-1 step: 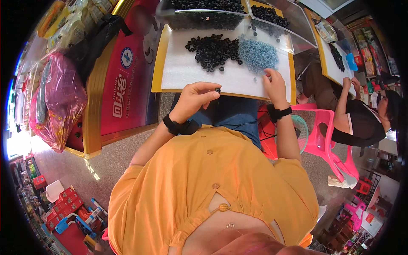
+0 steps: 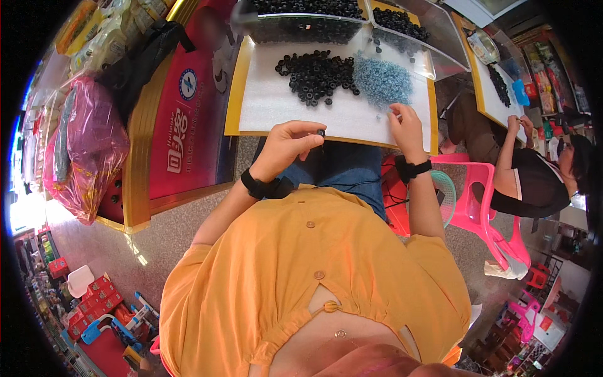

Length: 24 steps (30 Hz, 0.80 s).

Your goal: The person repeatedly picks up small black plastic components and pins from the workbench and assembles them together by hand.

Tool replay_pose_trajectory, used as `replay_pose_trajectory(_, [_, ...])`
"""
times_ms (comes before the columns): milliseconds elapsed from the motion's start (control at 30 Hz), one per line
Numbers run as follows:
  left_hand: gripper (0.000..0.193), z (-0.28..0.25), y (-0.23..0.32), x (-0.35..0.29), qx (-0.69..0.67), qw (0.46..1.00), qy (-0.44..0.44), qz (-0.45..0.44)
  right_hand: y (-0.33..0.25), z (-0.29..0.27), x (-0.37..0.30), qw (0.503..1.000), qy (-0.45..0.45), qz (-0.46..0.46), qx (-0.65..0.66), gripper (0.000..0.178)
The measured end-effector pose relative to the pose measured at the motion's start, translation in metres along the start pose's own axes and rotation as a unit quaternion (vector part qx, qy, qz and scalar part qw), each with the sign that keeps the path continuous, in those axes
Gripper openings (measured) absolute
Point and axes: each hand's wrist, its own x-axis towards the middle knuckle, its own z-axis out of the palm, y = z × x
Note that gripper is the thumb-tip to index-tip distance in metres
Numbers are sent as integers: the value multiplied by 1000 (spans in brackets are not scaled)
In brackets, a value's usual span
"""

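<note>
My left hand [image 2: 287, 147] is closed in a pinch at the near edge of a white-topped board [image 2: 264, 94]. Between its thumb and forefinger sits a small black round part [image 2: 321, 133]. To the right, my right hand [image 2: 408, 130] has thumb and fingertips drawn together over the board, just below a heap of tiny pale-blue translucent pieces [image 2: 382, 80]. Whatever those fingertips hold is too small to make out. Left of the blue heap, and touching it, lies a pile of black ring-shaped parts [image 2: 314, 72].
Clear plastic bins [image 2: 308, 28] of black parts line the board's far side. A counter [image 2: 195, 125] with a pink front stands at left, a bagged bundle [image 2: 94, 144] beside it. At right, a person [image 2: 531, 169] works at another board, near a pink plastic chair [image 2: 468, 195].
</note>
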Motion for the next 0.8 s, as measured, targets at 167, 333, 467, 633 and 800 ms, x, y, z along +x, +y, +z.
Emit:
replay_pose_trajectory(167, [26,-5,-3,-1,-12,1000,28,6,-14,5,-10,994,-92,-46,43,12])
replay_pose_trajectory(333, [27,-10,-5,-3,-7,1000,28,7,-20,17,0,997,-13,-75,-1,10])
replay_pose_trajectory(467, [27,-18,-6,-6,-10,999,40,9,-59,38,10,993,-63,-87,55,13])
replay_pose_trajectory(633, [27,-25,-4,-11,-14,998,53,17,-86,75,25,988,-72,-116,65,12])
replay_pose_trajectory(800, [27,-35,-2,-13,-30,997,73,17,-110,86,32,979,-85,-178,50,11])
